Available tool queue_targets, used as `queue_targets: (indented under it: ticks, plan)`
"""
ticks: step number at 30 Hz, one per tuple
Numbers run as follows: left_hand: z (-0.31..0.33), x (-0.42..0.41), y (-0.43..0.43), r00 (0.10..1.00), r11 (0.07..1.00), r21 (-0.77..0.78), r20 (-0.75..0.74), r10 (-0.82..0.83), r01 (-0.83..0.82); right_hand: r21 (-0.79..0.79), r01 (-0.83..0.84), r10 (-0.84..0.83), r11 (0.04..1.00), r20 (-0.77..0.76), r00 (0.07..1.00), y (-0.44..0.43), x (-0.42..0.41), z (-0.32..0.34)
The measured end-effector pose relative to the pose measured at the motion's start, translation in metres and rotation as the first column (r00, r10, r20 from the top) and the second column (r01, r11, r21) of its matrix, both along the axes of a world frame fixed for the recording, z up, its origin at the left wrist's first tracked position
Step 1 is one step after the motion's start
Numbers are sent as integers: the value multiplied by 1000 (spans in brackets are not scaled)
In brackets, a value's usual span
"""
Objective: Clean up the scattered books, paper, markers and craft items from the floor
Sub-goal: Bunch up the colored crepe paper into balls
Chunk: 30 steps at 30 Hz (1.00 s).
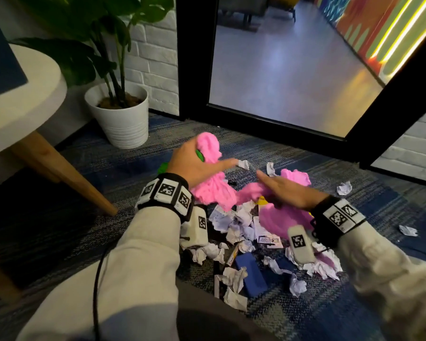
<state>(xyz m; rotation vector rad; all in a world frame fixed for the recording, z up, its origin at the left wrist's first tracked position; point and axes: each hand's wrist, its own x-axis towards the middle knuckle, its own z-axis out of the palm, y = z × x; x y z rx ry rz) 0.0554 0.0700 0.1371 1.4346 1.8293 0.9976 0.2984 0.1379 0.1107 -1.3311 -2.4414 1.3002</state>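
Note:
A bundle of crumpled pink paper (pixel 213 190) hangs above the carpet between my hands. My left hand (pixel 194 163) grips its upper end together with something green (pixel 200 155), index finger pointing right. My right hand (pixel 290 190) lies flat on the lower pink folds (pixel 280 217), fingers straight. Beneath them on the floor lies a heap of crumpled white paper balls (pixel 234 221), a blue book (pixel 251 274), a small printed card (pixel 269 240) and a dark marker (pixel 231 182).
A white pot with a green plant (pixel 123 119) stands at the back left beside a round table with a wooden leg (pixel 67 173). A black-framed glass door (pixel 280 129) closes the back. Loose paper scraps (pixel 344 188) lie on the carpet to the right.

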Motion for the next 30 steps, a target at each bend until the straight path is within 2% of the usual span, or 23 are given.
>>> queue_targets:
  ticks: [3,5,9,13,15,17,21,24,26,28,29,30]
  plan:
    - [1,15,-2,963,959,-108,89,-253,261,-32,76,-83,997,-341,937,-3,-29,28]
    - [2,26,-6,931,931,-111,151,-331,349,-20,100,-97,995,-468,878,-3,-44,44]
    - [11,28,-4,945,978,-44,267,-187,206,162,128,-18,978,-552,834,4,-58,58]
    - [24,19,-7,839,1000,-7,545,-1,5,154,145,-29,977,-583,812,1,-59,46]
    - [29,15,-8,766,996,22,640,50,-84,93,102,-34,990,-549,835,-3,-56,29]
    - [30,12,-7,729,994,54,684,29,-90,35,74,-46,997,-509,859,-7,-47,8]
    - [31,10,-8,703,989,26,707,83,-143,-138,-14,-53,990,-474,879,-22,-30,-7]
    - [33,6,-5,665,963,22,727,169,-268,-215,-18,-68,977,-387,919,-30,-21,-20]
    - [32,-1,-2,613,912,18,746,261,-410,-173,-35,-10,984,-251,968,-33,-15,-32]
    - [29,-10,-1,562,826,35,749,352,-563,-124,-104,102,987,-25,995,-31,-3,-46]
    - [28,-14,-1,566,778,56,718,405,-626,-127,-128,138,984,71,988,-29,5,-53]
    - [27,-17,-2,609,737,98,640,468,-669,-133,-128,148,983,147,978,-25,13,-58]
